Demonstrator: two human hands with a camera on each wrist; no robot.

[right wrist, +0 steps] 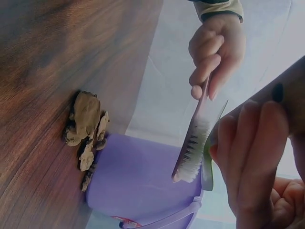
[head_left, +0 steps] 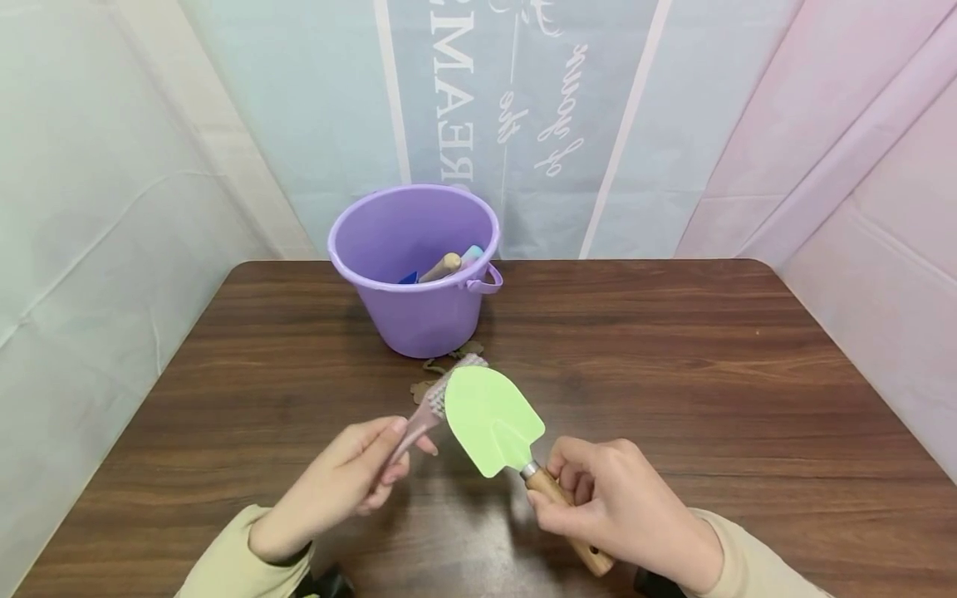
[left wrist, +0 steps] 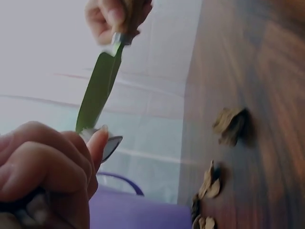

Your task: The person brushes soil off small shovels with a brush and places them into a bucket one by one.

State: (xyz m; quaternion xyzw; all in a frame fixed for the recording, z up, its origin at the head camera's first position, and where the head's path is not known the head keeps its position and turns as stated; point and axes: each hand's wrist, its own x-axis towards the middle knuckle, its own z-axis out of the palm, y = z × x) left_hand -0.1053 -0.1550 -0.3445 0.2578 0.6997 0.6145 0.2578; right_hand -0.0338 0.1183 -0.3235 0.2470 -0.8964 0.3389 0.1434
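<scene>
My left hand (head_left: 347,475) grips the handle of a pinkish brush (head_left: 426,413) with pale bristles. A garden trowel (head_left: 489,415) with a light green blade and a wooden handle is held by my right hand (head_left: 616,502), fingers and thumb around the handle. Brush and trowel are raised above the table, and the bristles lie right at the left edge of the blade. In the right wrist view, the bristles (right wrist: 196,150) face the blade (right wrist: 208,169), which shows nearly edge-on there. Seen from the left wrist, the blade (left wrist: 99,90) slants down toward the brush head.
A purple bucket (head_left: 429,320) stands at the back of the wooden table (head_left: 673,357), holding a wooden-handled tool (head_left: 443,267) and other partly hidden items. Several brown, crumbly clumps (right wrist: 87,114) lie on the table beside its base. Fabric curtains (head_left: 673,124) hang around the table.
</scene>
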